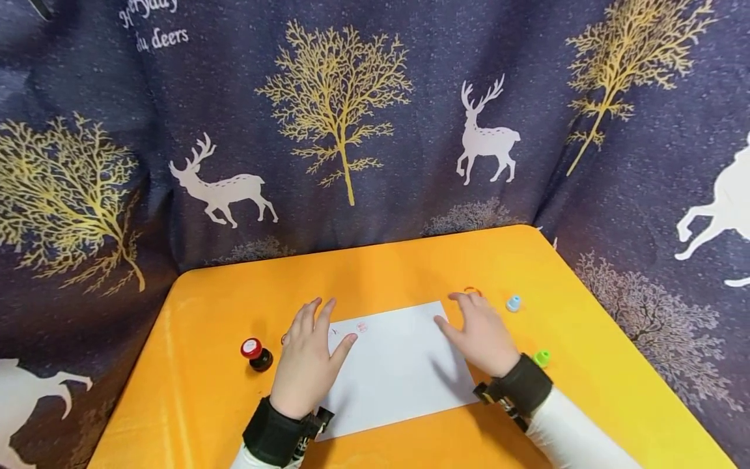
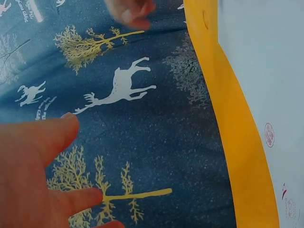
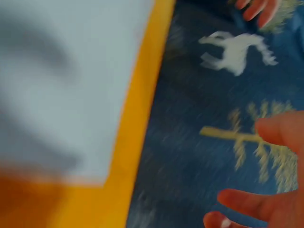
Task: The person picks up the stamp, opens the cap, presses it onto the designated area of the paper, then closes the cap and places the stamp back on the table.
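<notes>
My left hand [image 1: 307,368] hovers over the left edge of a white sheet of paper [image 1: 398,374], fingers spread and holding nothing. Over the sheet's right edge is my right hand [image 1: 483,335], its fingers loosely bent with nothing between them. A round red stamp print [image 1: 361,327] shows near the paper's upper left corner, with more small marks beside it. The left wrist view shows the same print [image 2: 269,135]. Just left of my left hand lies a small black stamp with a red top [image 1: 256,355]. Part of another small object is hidden behind that hand.
A light blue cap-like piece [image 1: 513,303] and a green one [image 1: 541,358] stand to the right of the sheet. An orange-red curved piece [image 1: 472,290] peeks out behind my right hand. Dark cloth [image 1: 375,163] with deer and trees hangs around the orange table [image 1: 211,299].
</notes>
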`<state>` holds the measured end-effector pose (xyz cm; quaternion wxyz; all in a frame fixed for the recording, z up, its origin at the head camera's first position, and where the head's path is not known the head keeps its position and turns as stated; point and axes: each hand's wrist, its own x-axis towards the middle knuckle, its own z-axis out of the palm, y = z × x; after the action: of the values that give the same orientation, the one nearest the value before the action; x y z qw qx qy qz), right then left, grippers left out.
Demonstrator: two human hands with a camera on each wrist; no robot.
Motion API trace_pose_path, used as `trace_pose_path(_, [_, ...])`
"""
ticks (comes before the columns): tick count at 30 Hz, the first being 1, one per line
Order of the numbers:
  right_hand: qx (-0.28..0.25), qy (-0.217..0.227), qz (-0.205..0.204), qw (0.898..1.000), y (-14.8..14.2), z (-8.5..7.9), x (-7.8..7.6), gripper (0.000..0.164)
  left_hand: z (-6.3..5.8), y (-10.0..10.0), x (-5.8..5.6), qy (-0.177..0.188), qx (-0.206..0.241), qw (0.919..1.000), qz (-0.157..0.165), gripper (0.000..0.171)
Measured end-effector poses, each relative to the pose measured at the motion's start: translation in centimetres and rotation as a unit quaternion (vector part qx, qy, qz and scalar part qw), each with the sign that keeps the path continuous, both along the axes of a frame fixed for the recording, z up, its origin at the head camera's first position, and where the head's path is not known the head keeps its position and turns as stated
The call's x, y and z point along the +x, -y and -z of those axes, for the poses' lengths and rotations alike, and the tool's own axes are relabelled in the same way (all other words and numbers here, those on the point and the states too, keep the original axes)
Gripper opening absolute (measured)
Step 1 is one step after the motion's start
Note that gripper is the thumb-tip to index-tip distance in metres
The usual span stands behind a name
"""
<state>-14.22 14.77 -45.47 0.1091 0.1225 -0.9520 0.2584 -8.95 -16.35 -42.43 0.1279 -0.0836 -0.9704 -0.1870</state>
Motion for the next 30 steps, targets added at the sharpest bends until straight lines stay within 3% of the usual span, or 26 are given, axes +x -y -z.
trace_pose_path(5, [0.071, 0.003, 0.030, 0.997, -6.7, 1.1, 1.3, 0.057, 0.5, -0.4, 0.2, -0.004, 0.004, 1.0000, 0.001, 0.076])
trace_pose_path(8, [0.105, 0.028, 0.053, 0.993, -10.2, 1.7, 2.5, 0.055, 0.7, -0.3, 0.2, -0.015, 0.003, 0.9999, 0.006, 0.076])
trace_pose_path(11, [0.131, 0.068, 0.066, 0.987, -12.3, 2.2, 3.7, 0.053, 0.7, -0.2, 0.3, -0.033, 0.003, 0.9994, 0.012, 0.076])
trace_pose_path(15, [0.139, 0.116, 0.048, 0.982, -13.6, 3.1, 4.8, 0.043, 0.5, -0.1, 0.4, -0.042, 0.005, 0.9990, 0.017, 0.074])
trace_pose_path(19, [0.127, 0.150, 0.028, 0.980, -13.5, 3.7, 4.5, 0.026, 0.4, 0.2, 0.3, -0.029, -0.001, 0.9995, 0.015, 0.075])
trace_pose_path(23, [0.102, 0.154, 0.015, 0.983, -12.3, 3.6, 3.8, 0.021, 0.6, 0.2, 0.3, -0.025, -0.002, 0.9996, 0.015, 0.074])
trace_pose_path(30, [0.000, 0.109, -0.033, 0.993, -5.6, 2.5, 1.5, 0.029, 0.6, 0.2, 0.2, -0.026, 0.003, 0.9995, 0.018, 0.074])
